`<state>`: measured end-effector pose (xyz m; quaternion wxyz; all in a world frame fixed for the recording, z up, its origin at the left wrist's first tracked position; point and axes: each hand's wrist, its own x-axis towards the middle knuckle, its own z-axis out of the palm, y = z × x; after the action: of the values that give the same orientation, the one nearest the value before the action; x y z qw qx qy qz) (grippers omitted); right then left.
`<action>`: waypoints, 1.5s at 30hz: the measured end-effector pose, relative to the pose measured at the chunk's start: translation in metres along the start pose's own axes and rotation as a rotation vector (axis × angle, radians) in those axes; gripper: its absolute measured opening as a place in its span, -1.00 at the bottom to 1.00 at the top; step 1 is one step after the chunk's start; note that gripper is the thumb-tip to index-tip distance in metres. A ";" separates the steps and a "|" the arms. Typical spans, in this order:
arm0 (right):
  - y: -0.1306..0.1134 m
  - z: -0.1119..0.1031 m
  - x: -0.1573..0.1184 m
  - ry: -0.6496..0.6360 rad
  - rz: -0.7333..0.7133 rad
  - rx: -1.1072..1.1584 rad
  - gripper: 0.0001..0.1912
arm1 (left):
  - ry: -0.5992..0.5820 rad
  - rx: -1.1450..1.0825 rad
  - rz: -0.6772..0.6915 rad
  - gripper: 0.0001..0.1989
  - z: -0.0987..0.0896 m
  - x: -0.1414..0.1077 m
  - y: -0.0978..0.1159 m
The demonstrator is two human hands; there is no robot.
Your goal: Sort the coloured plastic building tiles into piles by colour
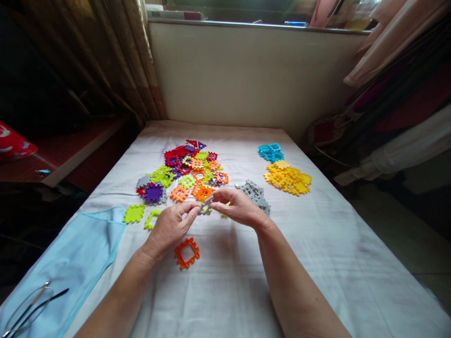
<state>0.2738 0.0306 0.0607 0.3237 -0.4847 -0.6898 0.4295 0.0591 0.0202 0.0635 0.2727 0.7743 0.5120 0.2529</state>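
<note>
Between my two hands is a grey interlocking plastic tile [206,207], notched along its edges and held up off the cloth. My left hand [175,220] pinches its left side between thumb and fingers. On the other side, my right hand [237,204] grips it with thumb and fingertips, which partly cover it. A mixed pile of tiles [197,176] in red, purple, green and orange lies just beyond. Behind my right hand sits a heap of grey tiles [254,191]. Nearer me lies an orange square frame tile [187,253].
Yellow tiles [289,178] and blue tiles [270,152] form separate heaps at the right. A green tile [134,213] rests at the left, beside a light blue cloth [88,244] with eyeglasses [35,305]. The table [317,263] has a white cover and ends at a wall.
</note>
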 end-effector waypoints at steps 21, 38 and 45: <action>0.063 -0.097 -0.042 0.351 0.404 -0.179 -0.71 | 0.228 0.760 -0.203 -0.62 -0.039 0.001 -0.083; 0.055 -0.098 -0.040 0.506 0.435 -0.328 -0.65 | 0.177 0.698 -0.216 -0.74 -0.037 0.003 -0.087; 0.042 -0.086 -0.034 0.481 0.386 -0.312 -0.67 | 0.214 0.679 -0.213 -0.77 -0.035 0.004 -0.086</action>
<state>0.3759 0.0289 0.0577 0.3118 -0.7373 -0.5467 0.2453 -0.0188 0.0574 0.0306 -0.0302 0.7322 0.6701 0.1183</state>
